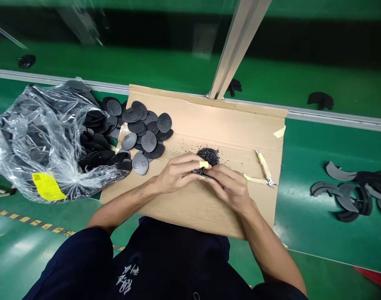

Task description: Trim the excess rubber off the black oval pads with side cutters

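My left hand (180,171) and my right hand (230,184) meet over the middle of a cardboard sheet (174,208). Between their fingertips they grip a black plastic part (200,171), mostly hidden by the fingers. Yellow tape wraps a finger of the left hand. Just beyond the hands lies a heap of small black plastic bits (209,156), with crumbs scattered around it. Side cutters (264,166) with yellowish wrapped handles rest on the cardboard, right of my right hand, their handles spread.
Black oval plastic pieces (149,141) are heaped at the cardboard's left. Beside them, a clear plastic bag (37,129) with a yellow label spills more. Curved black parts (348,196) lie on the green table at right. A metal post (237,50) rises from the rail behind.
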Demonstrator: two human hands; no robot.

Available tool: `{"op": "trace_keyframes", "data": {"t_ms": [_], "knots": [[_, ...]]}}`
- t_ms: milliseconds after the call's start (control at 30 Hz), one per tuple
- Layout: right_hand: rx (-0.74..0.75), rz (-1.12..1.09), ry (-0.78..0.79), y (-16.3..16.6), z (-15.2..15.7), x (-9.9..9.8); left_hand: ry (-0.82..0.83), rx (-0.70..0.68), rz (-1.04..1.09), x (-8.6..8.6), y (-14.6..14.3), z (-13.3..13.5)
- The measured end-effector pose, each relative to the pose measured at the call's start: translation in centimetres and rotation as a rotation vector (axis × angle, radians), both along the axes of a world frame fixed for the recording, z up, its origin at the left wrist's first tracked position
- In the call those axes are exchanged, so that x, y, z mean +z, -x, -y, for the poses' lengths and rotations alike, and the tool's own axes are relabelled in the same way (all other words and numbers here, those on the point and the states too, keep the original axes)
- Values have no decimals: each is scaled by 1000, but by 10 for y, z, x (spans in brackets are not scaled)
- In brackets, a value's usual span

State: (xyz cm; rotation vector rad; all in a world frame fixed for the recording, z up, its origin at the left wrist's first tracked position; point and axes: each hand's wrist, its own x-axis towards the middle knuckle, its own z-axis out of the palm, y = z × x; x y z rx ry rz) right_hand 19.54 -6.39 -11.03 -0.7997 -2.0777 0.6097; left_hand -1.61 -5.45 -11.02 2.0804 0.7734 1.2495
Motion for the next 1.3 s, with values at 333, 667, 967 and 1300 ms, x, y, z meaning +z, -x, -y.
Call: {"op": "trace_keyframes", "data": {"t_ms": [333, 667, 967, 1300], "knots": [[12, -23, -31, -1, 0, -1, -18, 11, 38, 2, -2, 1], [4, 19, -72, -3, -3, -1, 29, -10, 45, -3, -1, 1], [29, -36, 18, -2, -2, -1, -23, 2, 47, -4, -3, 1], [45, -54, 57, -4, -2, 1, -20, 80, 102, -4, -9, 7]]}}
